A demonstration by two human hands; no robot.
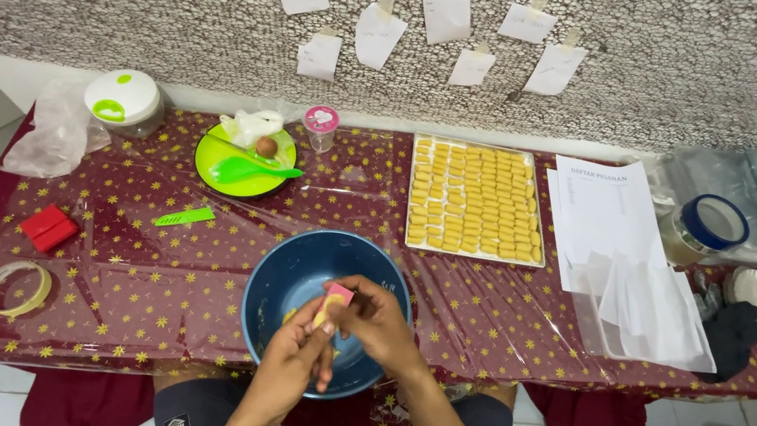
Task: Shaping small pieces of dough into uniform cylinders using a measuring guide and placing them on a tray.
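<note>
Dough piece [324, 310], half-hidden between hands [342, 331]

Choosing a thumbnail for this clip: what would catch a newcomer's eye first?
The tray packed with rows of yellow pieces, at the table's back centre. Then the blue bowl at the near edge, where the left hand and right hand hold a small yellow-and-pink piece over it.

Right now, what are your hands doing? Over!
Left hand and right hand pinch a yellow dough piece with a pink scraper. Over blue bowl. Nothing blocking.
</note>
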